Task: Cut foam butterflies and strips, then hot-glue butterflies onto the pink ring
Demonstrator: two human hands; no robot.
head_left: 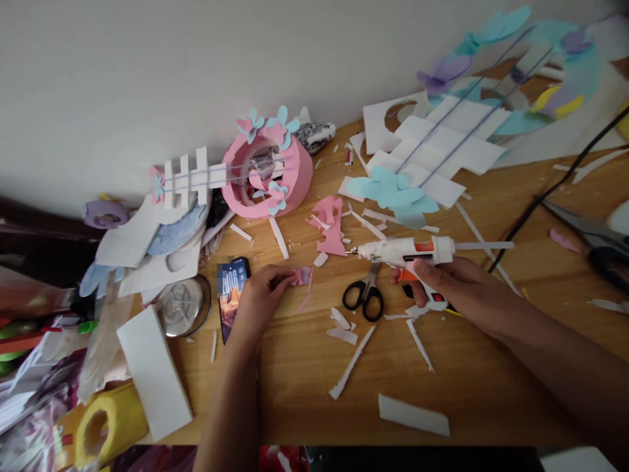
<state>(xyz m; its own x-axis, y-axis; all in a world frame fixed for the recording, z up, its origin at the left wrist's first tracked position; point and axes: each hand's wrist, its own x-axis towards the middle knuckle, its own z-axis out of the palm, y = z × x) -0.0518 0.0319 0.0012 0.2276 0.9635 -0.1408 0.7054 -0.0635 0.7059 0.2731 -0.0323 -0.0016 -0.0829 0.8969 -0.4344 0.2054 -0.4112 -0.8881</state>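
Note:
My left hand (pixel 268 288) pinches a small pink and lilac paper butterfly (pixel 301 276) above the wooden table, left of centre. A thin pink paper strip (pixel 306 295) hangs by it. My right hand (pixel 437 282) is wrapped round the handle of a white hot glue gun (pixel 400 251) with an orange trigger. The gun's nozzle points left, close to a pink paper scrap (pixel 328 226), and a clear glue stick (pixel 484 246) sticks out of its back. Black-handled scissors (pixel 364 296) lie between my hands.
Behind stands a pink paper ring (pixel 299 177) with butterflies and a white stringed neck (pixel 191 177). A blue and white paper construction (pixel 437 151) lies at the back right, near a black cable (pixel 525 223). A phone (pixel 232 298), a glass jar (pixel 181 308) and paper scraps (pixel 351 367) surround my hands.

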